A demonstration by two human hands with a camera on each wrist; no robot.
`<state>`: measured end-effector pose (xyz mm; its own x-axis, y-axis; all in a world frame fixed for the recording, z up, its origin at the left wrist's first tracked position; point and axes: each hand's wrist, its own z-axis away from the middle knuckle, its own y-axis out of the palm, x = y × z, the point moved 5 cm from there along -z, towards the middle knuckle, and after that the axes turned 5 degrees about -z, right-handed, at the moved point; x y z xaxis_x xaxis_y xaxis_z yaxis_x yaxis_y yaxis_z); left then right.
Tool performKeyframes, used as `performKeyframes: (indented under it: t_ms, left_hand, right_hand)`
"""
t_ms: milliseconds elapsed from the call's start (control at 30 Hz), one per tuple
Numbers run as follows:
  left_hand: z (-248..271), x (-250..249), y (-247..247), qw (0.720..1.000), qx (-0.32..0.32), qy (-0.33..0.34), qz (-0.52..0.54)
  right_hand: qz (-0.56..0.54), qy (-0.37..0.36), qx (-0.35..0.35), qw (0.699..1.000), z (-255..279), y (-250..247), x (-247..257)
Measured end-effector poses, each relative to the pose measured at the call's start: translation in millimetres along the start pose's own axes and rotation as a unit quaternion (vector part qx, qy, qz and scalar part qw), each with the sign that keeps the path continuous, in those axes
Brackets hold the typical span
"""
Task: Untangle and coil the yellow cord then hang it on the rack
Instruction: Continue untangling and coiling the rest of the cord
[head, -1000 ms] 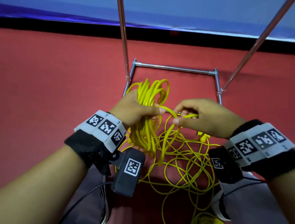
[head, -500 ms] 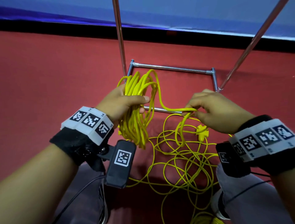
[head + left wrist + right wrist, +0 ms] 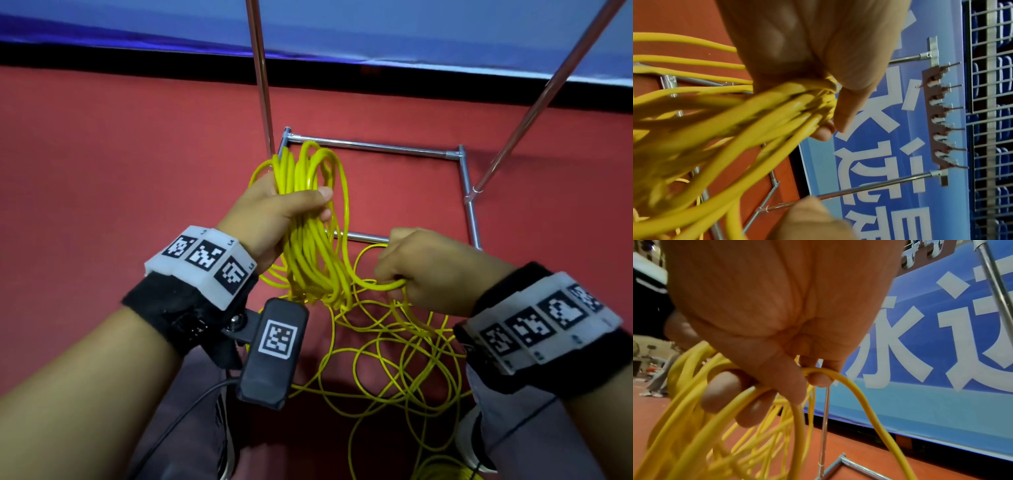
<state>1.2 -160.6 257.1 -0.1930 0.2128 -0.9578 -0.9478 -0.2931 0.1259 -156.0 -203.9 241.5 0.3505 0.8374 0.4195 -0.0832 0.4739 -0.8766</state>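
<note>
A thin yellow cord (image 3: 308,240) hangs in several loops from my left hand (image 3: 274,209), which grips the bundle with the thumb across it. In the left wrist view the cord (image 3: 777,100) bunches under my left fingers (image 3: 846,112). To the right and lower, my right hand (image 3: 424,274) pinches one strand leading from the bundle. The right wrist view shows that strand of cord (image 3: 838,374) bent over my right fingers (image 3: 818,378). The loose rest of the cord (image 3: 394,359) lies tangled on the red floor below. The rack (image 3: 376,147) of metal tubes stands just behind my hands.
Two upright rack poles (image 3: 260,75) rise toward a brown hook bar (image 3: 937,116) seen in the left wrist view. A blue banner (image 3: 941,337) with white characters runs behind. My knees and a shoe (image 3: 469,442) sit by the tangle.
My left hand has risen with the bundle and holds one more loop. My right hand dropped from beside the bundle, lower and nearer to me, sliding along the strand.
</note>
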Motion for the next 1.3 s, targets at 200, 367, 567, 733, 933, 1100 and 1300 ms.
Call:
performKeyframes:
  t_ms: [200, 367, 567, 733, 933, 1100, 1300]
  left_hand:
    - [4.5, 16.6, 17.7, 0.995, 0.054, 0.006, -0.088]
    - [8.9, 9.4, 27.0, 0.988, 0.113, 0.034, -0.097]
    - [12.2, 15.2, 30.9, 0.977, 0.117, 0.039, -0.174]
    - [9.6, 3.7, 17.2, 0.991, 0.058, 0.03, -0.115]
    - [7.5, -1.3, 6.2, 0.994, 0.06, 0.033, -0.083]
    - [4.6, 3.1, 0.1, 0.996, 0.036, 0.023, -0.072]
    - [3.9, 0.3, -4.1, 1.0, 0.006, 0.024, 0.0]
  right_hand:
    - [-0.075, -0.09, -0.102, 0.988, -1.9, -19.5, 22.8]
    - [-0.168, -0.05, -0.229, 0.958, 4.7, -39.9, 16.1]
    - [-0.314, 0.026, -0.265, 0.911, 2.3, -35.9, -6.3]
    - [-0.377, 0.097, -0.186, 0.902, 10.9, -16.3, -40.6]
    - [-0.356, 0.173, -0.138, 0.908, 27.5, -20.5, -58.4]
    - [-0.31, 0.107, -0.113, 0.938, 11.9, -11.5, -23.1]
    - [-0.377, 0.115, -0.091, 0.915, 2.6, 7.6, -21.8]
